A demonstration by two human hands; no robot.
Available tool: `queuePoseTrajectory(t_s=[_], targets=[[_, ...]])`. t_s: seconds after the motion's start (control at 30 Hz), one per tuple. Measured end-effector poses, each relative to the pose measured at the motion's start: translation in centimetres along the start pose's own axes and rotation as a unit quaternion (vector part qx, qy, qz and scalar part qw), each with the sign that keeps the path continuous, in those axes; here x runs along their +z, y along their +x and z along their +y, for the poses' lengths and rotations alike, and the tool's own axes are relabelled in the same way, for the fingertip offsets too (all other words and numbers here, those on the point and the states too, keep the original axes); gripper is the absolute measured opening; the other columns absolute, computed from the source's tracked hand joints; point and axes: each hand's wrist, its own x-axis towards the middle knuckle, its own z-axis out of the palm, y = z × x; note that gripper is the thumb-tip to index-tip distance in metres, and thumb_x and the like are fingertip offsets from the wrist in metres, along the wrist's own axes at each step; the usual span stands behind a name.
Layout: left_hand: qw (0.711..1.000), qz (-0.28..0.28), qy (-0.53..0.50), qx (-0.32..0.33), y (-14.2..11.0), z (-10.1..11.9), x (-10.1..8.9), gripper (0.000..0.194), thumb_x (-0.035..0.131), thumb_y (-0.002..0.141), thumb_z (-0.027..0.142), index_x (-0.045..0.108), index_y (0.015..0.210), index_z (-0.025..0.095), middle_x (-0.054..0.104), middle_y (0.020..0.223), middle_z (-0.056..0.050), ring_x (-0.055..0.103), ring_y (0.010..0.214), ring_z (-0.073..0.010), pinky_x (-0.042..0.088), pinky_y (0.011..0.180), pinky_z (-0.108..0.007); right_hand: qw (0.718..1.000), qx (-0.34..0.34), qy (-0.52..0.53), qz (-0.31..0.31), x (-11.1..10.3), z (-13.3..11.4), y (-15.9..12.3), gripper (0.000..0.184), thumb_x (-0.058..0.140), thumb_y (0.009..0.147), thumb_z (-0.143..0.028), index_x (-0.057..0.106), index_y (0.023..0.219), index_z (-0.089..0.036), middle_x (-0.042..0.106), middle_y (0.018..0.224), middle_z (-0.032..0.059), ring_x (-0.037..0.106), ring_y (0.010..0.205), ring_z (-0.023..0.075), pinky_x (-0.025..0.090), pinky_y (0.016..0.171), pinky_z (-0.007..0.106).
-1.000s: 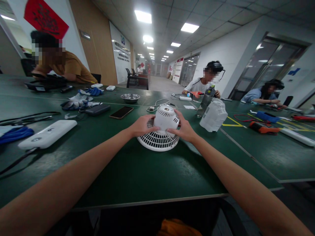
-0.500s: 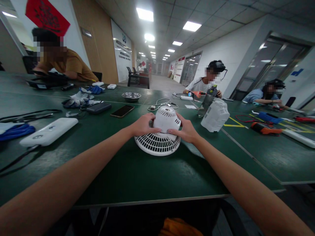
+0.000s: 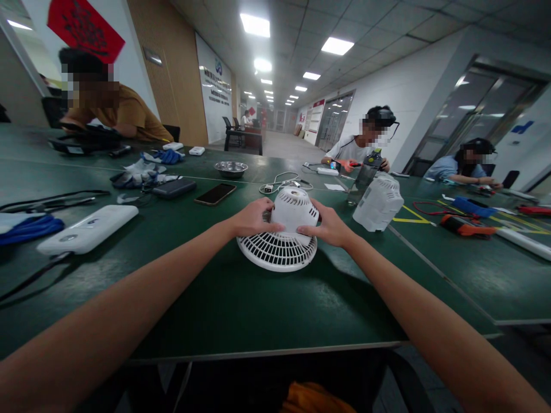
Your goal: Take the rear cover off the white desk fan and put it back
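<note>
In front of me a white fan head lies on the green table, its round slotted grille [image 3: 278,255] underneath and its domed motor housing [image 3: 294,211] on top. My left hand [image 3: 258,218] is closed round the housing's left side, thumb across its front. From the right, my right hand [image 3: 328,223] grips the same housing, its thumb near the other one. The fingers behind the housing are partly hidden. A white cable [image 3: 282,182] with a plug lies just behind the fan head.
Left of the hands are a phone [image 3: 215,194], a dark power bank [image 3: 174,188], gloves [image 3: 138,174] and a white power bank [image 3: 88,229]. A steel bowl [image 3: 231,168] stands behind. On the right are a white plastic housing [image 3: 379,203], a bottle [image 3: 364,178] and an orange multimeter [image 3: 467,226]. Co-workers sit around.
Both hands have kept hold of the motor housing. The grille has tilted and come slightly nearer to me, showing more of its slots. The view has shifted a little.
</note>
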Motion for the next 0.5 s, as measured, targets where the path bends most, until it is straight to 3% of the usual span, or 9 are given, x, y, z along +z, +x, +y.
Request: queuePoseTrajectory(t_s=[0.33, 0.5], targets=[[0.999, 0.015, 0.041, 0.013, 0.2, -0.1, 0.4, 0.068, 0.072, 0.073, 0.06, 0.064, 0.123, 0.015, 0.062, 0.125, -0.018, 0.061, 0.111, -0.035, 0.047, 0.095, -0.051, 0.996, -0.007, -0.074, 0.055, 1.4, -0.5, -0.3, 0.087, 0.076, 0.074, -0.051, 0.041, 0.147, -0.018, 0.064, 0.133, 0.015, 0.063, 0.117, 0.0361, 0.049, 0.1, 0.055], [0.998, 0.034, 0.043, 0.017, -0.1, -0.3, 0.5, 0.058, 0.064, 0.084, 0.05, 0.059, 0.127, 0.011, 0.065, 0.121, -0.02, 0.063, 0.11, -0.0344, 0.048, 0.096, -0.051, 0.984, 0.052, -0.141, 0.098, 2.4, -1.7, -0.5, 0.101, 0.071, 0.077, -0.056, 0.022, 0.158, -0.019, 0.066, 0.128, 0.0187, 0.066, 0.107, 0.0423, 0.049, 0.093, 0.063]])
